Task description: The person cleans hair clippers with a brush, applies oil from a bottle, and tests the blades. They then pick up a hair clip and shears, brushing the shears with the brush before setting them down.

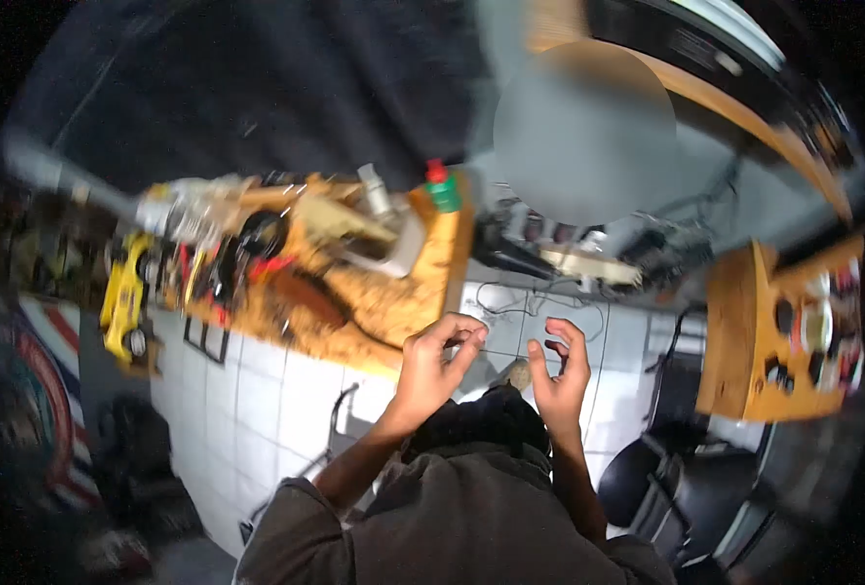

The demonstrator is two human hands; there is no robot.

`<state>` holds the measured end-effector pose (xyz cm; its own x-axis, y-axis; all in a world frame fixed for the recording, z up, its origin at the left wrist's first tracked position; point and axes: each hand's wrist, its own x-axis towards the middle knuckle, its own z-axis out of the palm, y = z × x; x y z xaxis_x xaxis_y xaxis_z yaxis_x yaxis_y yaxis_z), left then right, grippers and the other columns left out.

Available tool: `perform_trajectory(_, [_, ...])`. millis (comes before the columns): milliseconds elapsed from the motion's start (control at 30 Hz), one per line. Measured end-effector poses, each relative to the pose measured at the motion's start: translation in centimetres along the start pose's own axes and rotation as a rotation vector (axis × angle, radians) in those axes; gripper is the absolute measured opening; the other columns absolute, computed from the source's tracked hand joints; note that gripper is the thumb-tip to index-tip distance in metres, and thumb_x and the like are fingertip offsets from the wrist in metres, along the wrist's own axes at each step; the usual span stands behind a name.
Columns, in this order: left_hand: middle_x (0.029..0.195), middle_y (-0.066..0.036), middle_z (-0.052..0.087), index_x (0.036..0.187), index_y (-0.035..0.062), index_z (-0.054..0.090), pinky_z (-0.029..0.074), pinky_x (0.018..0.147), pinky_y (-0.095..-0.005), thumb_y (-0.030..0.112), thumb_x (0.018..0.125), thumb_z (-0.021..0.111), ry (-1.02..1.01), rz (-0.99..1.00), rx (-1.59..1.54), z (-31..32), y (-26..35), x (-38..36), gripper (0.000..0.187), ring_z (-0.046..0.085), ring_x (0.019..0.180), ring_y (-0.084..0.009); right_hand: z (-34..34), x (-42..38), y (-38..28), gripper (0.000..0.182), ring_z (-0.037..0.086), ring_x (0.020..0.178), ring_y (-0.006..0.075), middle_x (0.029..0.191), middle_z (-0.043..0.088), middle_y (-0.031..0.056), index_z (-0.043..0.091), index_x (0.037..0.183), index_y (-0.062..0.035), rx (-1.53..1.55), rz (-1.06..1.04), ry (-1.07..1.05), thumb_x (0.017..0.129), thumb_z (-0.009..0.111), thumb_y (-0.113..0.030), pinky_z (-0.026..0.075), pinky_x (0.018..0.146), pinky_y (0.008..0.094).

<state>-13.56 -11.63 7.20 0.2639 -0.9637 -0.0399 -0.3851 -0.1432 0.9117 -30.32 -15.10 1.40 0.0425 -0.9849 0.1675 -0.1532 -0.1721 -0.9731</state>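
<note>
Toy car [120,302] is showing yellow, 9 o'clock. Bottle [445,196] is reading green with red cap [436,171], 12 o'clock. Benchtop [369,346] is running orange-tan with dark blotches, between 9 and 10. Floor [257,395] is showing white with grey grid, 8 o'clock. Shirt [442,526] is reading dark grey, 6 o'clock.

Dark grey top [442,522], short sleeves [294,531].

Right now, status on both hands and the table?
Left hand curled, no held object visible. Right hand open, empty. Wooden table cluttered, green bottle at far corner.
</note>
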Motion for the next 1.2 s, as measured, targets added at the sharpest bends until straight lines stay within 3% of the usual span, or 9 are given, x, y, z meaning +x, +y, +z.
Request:
perform_trajectory(200, [0.079,-0.006,0.067,0.093,-0.0038,0.062,0.051,0.067,-0.023,0.008,0.089,0.064,0.299,-0.089,-0.19,-6.5,-3.5,-4.7,0.012,0.065,0.077,-0.0097,7.2,-0.3,-4.2,0.021,0.06,0.091,0.0257,0.1,0.062,0.0138,0.059,0.102,-0.0007,-0.08,-0.155,-0.264,0.083,0.066,-0.007,0.048,0.079,0.0342])
perform_trajectory(400, [0.079,-0.007,0.068,0.093,-0.0043,0.062,0.051,0.068,-0.0241,0.006,0.087,0.064,0.555,-0.128,-0.25,-11.5,-8.3,-9.1,0.012,0.065,0.073,-0.0096,15.2,-1.5,-6.1,0.018,0.057,0.087,0.0344,0.09,0.06,0.0148,0.062,0.096,-0.0015,-0.378,-0.376,-0.629,0.081,0.066,-0.011,0.046,0.076,0.041])
perform_trajectory(433, [0.079,-0.007,0.068,0.093,-0.0043,0.063,0.051,0.068,-0.0237,0.006,0.087,0.064,0.571,-0.155,-0.286,-12.2,-9.1,-9.8,0.012,0.065,0.075,-0.0087,16.5,-1.7,-6.1,0.023,0.059,0.086,0.0331,0.09,0.063,0.0153,0.062,0.099,-0.0016,-0.451,-0.493,-0.612,0.078,0.068,-0.011,0.046,0.074,0.0392])
perform_trajectory(567, [0.079,-0.004,0.066,0.095,-0.0049,0.061,0.049,0.067,-0.0214,0.007,0.09,0.062,0.591,-0.129,-0.318,-15.4,-11.6,-11.4,0.013,0.062,0.075,-0.0078,20.5,-2.8,-5.7,0.029,0.058,0.088,0.0348,0.094,0.062,0.0165,0.062,0.1,-0.0018,-0.584,-0.532,-0.551,0.076,0.071,-0.015,0.046,0.076,0.0412])
perform_trajectory(667, [0.078,-0.003,0.065,0.094,-0.0034,0.062,0.049,0.065,-0.0212,0.007,0.089,0.062,0.558,-0.151,-0.22,-18.2,-12.9,-12.2,0.011,0.061,0.074,-0.0066,21.4,-3.0,-5.9,0.036,0.054,0.098,0.0426,0.106,0.057,0.0233,0.058,0.111,-0.0014,-0.693,-0.417,-0.566,0.08,0.068,-0.017,0.045,0.084,0.0473])
perform_trajectory(833, [0.075,-0.004,0.065,0.093,-0.0022,0.062,0.049,0.061,-0.0229,0.004,0.087,0.063,0.537,-0.111,-0.164,-22.3,-15.0,-12.9,0.009,0.061,0.071,-0.0063,21.8,-4.1,-6.9,0.033,0.052,0.099,0.0454,0.107,0.053,0.0282,0.052,0.114,0.0058,-0.782,-0.399,-0.514,0.085,0.06,-0.009,0.043,0.084,0.0489])
perform_trajectory(933, [0.079,-0.008,0.065,0.094,-0.0014,0.062,0.049,0.058,-0.0255,0.003,0.085,0.065,0.503,-0.115,-0.081,-24.4,-15.6,-12.3,0.011,0.062,0.069,-0.0109,22.5,-5.1,-7.3,0.031,0.052,0.095,0.0452,0.105,0.052,0.0269,0.05,0.112,0.0064,-0.751,-0.378,-0.457,0.086,0.059,-0.007,0.043,0.081,0.0481])
perform_trajectory(1033, [0.09,-0.015,0.063,0.097,-0.0011,0.062,0.049,0.055,-0.0311,0.004,0.082,0.067,0.529,0.133,0.053,-25.9,-16.9,-9.7,0.017,0.063,0.069,-0.0251,23.7,-6.1,-7.9,0.028,0.052,0.091,0.0444,0.1,0.053,0.0255,0.051,0.111,0.0048,-0.704,-0.358,-0.374,0.086,0.059,-0.006,0.044,0.077,0.047])
perform_trajectory(1200, [0.086,-0.018,0.061,0.101,0.0,0.063,0.049,0.06,-0.037,0.003,0.08,0.067,0.56,0.191,0.223,-28.5,-16.7,-4.3,0.022,0.063,0.074,-0.0328,25.4,-5.8,-9.1,0.025,0.055,0.087,0.04,0.096,0.055,0.0224,0.053,0.108,0.0032,-0.609,-0.348,-0.325,0.086,0.059,-0.005,0.045,0.073,0.0435])
